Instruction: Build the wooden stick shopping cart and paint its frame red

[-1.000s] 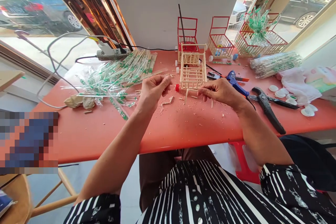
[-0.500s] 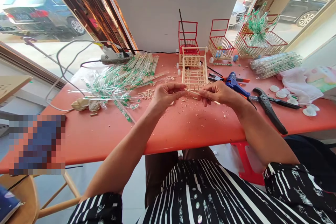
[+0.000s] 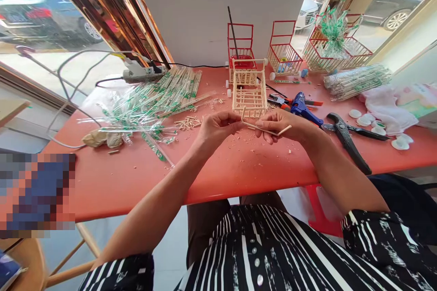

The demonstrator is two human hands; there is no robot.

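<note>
Two hands, one thin wooden stick over the red table (image 3: 239,168).

The left hand (image 3: 218,127) and right hand (image 3: 282,123) each pinch the wooden stick (image 3: 264,129) between fingertips, holding it just above the tabletop, in front of a bare stick-built cart (image 3: 250,95) (offcuts litter the surface). A blue glue gun (image 3: 303,107) lies near the right hand.

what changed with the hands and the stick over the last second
A second ago the hands were apart, the right hand low at the table. Both have since risen and met; the left hand now pinches one end of the thin wooden stick, the right holds its middle. The unpainted stick cart, glue gun and pliers stayed put.
</note>
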